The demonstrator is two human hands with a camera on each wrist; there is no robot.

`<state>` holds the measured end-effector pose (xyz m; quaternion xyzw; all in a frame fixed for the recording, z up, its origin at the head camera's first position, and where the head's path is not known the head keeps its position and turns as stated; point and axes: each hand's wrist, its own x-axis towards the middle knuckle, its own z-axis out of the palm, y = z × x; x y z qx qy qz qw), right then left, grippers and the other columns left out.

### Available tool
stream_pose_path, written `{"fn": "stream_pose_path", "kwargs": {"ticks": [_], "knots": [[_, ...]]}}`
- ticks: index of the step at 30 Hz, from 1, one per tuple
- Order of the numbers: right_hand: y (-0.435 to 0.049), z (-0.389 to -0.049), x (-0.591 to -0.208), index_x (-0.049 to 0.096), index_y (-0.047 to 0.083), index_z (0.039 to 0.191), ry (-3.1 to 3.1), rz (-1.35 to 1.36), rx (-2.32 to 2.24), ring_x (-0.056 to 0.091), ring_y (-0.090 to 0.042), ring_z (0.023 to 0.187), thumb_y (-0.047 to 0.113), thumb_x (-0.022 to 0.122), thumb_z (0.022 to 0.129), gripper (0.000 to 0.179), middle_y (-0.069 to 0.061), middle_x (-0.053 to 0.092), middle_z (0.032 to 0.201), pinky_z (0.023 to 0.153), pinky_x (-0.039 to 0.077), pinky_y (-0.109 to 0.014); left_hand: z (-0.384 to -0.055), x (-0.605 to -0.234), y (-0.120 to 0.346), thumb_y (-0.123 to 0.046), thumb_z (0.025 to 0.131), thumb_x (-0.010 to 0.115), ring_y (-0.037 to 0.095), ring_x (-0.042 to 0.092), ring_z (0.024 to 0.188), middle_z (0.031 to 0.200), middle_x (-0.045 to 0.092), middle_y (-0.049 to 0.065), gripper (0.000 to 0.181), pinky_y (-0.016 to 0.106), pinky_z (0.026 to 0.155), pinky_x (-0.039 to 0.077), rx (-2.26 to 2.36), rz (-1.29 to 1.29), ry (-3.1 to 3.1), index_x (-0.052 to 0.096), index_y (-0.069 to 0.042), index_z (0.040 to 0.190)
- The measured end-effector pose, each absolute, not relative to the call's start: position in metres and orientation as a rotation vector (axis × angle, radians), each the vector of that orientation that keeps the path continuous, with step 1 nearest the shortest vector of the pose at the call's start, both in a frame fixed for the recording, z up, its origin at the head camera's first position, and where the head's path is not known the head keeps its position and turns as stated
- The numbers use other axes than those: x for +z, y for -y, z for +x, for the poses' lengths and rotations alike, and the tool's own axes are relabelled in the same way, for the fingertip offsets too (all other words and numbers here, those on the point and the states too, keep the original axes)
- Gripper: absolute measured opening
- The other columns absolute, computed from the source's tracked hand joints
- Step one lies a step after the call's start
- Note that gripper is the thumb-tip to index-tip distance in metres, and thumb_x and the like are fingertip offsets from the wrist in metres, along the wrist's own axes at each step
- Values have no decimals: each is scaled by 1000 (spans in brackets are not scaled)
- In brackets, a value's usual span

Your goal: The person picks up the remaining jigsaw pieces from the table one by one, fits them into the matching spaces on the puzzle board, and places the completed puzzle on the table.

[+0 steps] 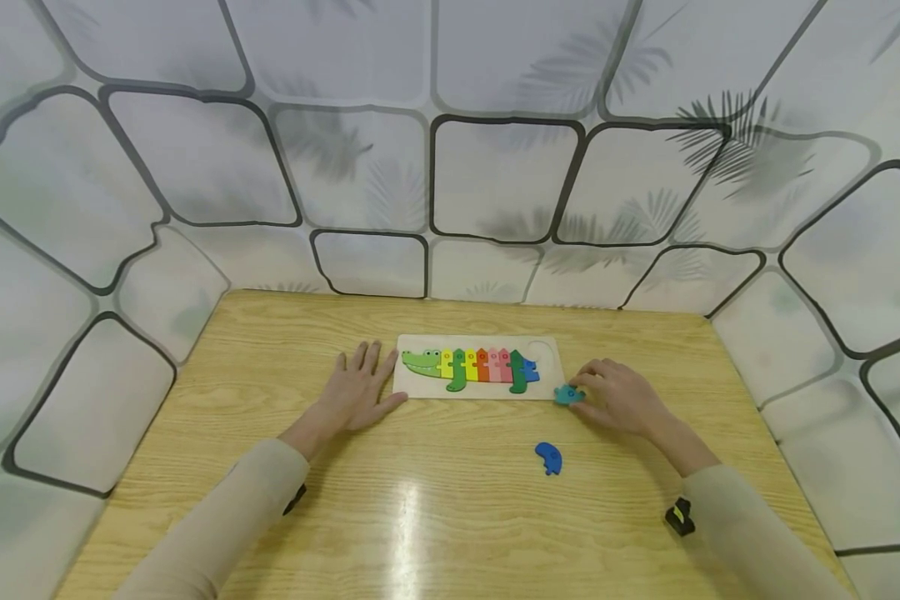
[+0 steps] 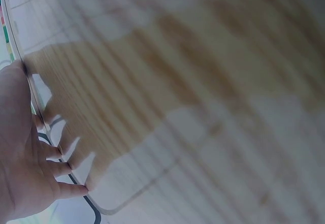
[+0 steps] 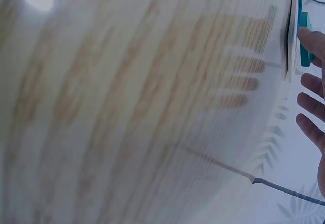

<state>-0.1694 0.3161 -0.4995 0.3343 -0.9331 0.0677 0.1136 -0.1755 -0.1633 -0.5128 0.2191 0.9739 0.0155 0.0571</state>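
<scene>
A pale wooden puzzle board (image 1: 480, 342) lies on the table, filled with a crocodile of colored pieces; a curved recess shows at its upper right. My left hand (image 1: 356, 387) lies flat with spread fingers, touching the board's left edge. With thumb and fingers, my right hand (image 1: 618, 396) pinches a teal puzzle piece (image 1: 568, 394) at the board's lower right corner. In the right wrist view the same teal piece (image 3: 304, 41) stands edge-on by the thumb, with the other fingers apart. A blue curved puzzle piece (image 1: 549, 458) lies on the table below the board.
The wooden table (image 1: 420, 467) has a glossy surface with a bright reflection near the front. Behind it and on both sides stand pale walls (image 1: 375, 167) patterned with dark outlines and leaf shapes.
</scene>
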Motion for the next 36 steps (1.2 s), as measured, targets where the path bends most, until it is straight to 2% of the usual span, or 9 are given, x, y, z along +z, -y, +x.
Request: {"fn": "stream_pose_path", "kwargs": {"ticks": [11, 36], "knots": [[-310, -179, -493, 79, 15, 116, 2830, 950, 174, 71, -29, 101, 38, 85, 88, 36, -8, 74, 112, 86, 61, -49, -175, -512, 164, -68, 106, 39, 50, 25, 160, 173, 23, 29, 87, 73, 123, 29, 53, 665, -2949, 22, -11, 170], [-302, -200, -487, 78, 14, 118, 2825, 1038, 48, 70, -30, 102, 39, 84, 89, 39, -9, 73, 114, 88, 61, -50, -175, -512, 164, -68, 106, 39, 50, 26, 160, 173, 23, 29, 87, 73, 123, 29, 53, 672, -2951, 22, -11, 170]]}}
